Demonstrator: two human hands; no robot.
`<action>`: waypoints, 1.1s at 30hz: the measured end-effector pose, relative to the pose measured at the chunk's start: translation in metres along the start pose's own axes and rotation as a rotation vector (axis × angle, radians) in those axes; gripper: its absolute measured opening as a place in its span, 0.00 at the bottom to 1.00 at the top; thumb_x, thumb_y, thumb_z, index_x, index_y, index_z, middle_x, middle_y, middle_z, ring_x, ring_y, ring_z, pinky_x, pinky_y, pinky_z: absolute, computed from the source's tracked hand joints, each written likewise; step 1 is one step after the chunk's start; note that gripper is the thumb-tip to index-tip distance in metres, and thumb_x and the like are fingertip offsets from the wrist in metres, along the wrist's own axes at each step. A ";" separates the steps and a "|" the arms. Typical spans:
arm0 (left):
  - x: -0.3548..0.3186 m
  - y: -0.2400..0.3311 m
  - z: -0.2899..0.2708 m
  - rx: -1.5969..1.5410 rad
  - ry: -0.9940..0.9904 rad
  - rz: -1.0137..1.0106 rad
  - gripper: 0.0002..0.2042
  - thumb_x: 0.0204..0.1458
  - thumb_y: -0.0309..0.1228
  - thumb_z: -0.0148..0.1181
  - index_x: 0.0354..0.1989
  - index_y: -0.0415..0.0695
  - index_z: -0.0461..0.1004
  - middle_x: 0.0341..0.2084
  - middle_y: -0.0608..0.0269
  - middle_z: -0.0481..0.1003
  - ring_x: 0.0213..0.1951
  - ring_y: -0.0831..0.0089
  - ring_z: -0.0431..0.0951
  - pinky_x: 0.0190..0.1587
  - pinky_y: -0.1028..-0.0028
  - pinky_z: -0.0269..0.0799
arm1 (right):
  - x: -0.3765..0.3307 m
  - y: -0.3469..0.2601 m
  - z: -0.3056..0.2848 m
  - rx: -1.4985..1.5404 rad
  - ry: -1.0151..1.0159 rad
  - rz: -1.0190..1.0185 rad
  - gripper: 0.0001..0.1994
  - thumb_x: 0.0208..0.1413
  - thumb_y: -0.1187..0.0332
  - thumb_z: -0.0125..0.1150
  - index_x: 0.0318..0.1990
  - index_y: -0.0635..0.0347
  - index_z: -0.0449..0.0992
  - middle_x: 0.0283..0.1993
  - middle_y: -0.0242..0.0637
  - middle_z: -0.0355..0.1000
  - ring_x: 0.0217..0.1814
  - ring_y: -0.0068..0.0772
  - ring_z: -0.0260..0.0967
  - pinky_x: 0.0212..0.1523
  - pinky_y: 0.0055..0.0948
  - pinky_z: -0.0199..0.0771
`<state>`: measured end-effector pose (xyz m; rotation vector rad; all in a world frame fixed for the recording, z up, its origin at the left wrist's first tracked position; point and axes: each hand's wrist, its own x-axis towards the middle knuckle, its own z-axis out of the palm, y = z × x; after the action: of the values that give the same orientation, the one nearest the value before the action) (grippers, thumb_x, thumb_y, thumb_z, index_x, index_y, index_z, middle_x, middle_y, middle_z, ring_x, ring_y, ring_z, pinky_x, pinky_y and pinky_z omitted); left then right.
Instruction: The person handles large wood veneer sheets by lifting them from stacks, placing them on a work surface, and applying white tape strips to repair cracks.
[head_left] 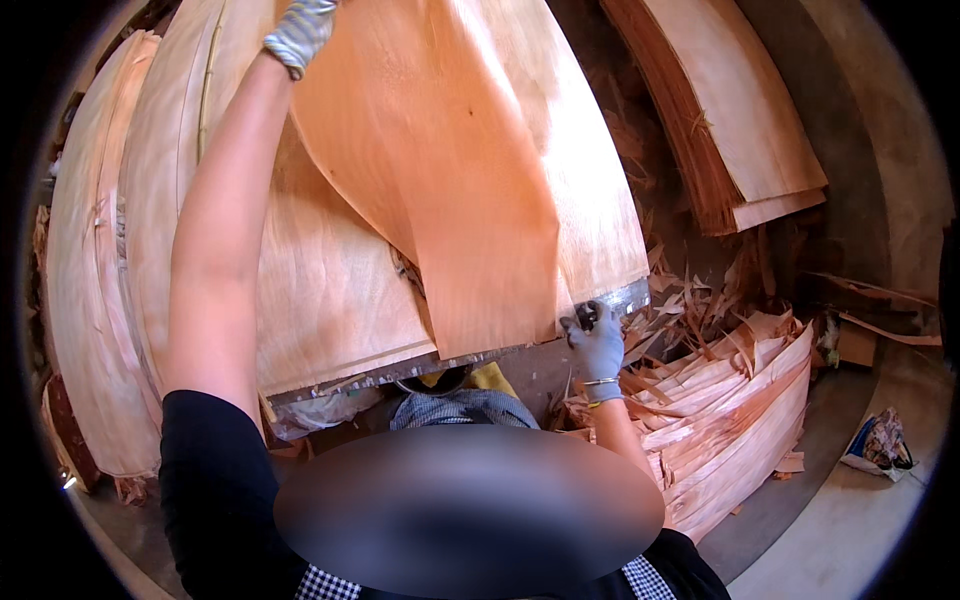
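Note:
A thin orange-brown wood veneer sheet (470,200) lies bent and partly raised over a pile of paler veneer sheets (330,300). At the top edge of the view, my left hand (300,38), in a striped knit glove, is against the veneer sheet's left side; its fingers are cut off or hidden. My right hand (598,348), in a pale glove, is closed around a small dark object (587,316) whose kind I cannot make out. It is at the pile's near right corner, just right of the veneer sheet's lower end.
Another veneer stack (740,100) stands at the far right. Torn veneer scraps (720,400) are heaped right of my right arm. More sheets (85,280) stand along the left. A crumpled bag (880,443) lies on the floor. A dark edge strip (375,377) runs along the pile's front.

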<state>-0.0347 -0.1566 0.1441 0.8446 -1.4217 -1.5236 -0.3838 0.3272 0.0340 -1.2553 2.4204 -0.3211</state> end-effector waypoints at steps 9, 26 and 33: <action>-0.061 -0.099 -0.056 -0.429 0.654 -0.540 0.18 0.49 0.37 0.60 0.47 0.46 0.69 0.43 0.60 0.73 0.46 0.62 0.72 0.53 0.59 0.67 | 0.004 0.007 0.021 0.066 -0.087 -0.089 0.21 0.39 0.67 0.64 0.43 0.63 0.69 0.42 0.51 0.68 0.46 0.55 0.65 0.43 0.42 0.69; -0.009 0.162 0.026 -0.117 -0.004 0.203 0.14 0.54 0.35 0.56 0.45 0.41 0.71 0.37 0.62 0.75 0.37 0.70 0.77 0.42 0.70 0.76 | 0.016 -0.020 -0.106 1.190 -0.471 0.247 0.08 0.49 0.73 0.62 0.36 0.61 0.71 0.21 0.29 0.68 0.13 0.18 0.58 0.12 0.18 0.57; -0.058 0.057 0.062 0.098 0.186 -0.388 0.17 0.52 0.38 0.58 0.47 0.42 0.70 0.41 0.61 0.75 0.41 0.69 0.76 0.42 0.67 0.75 | -0.019 0.057 -0.065 1.056 -0.579 0.465 0.05 0.48 0.72 0.64 0.29 0.57 0.72 0.19 0.25 0.66 0.14 0.16 0.59 0.14 0.16 0.57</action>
<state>-0.0596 -0.0768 0.2036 1.3469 -1.2527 -1.6150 -0.4448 0.3772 0.0757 -0.2401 1.5491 -0.8073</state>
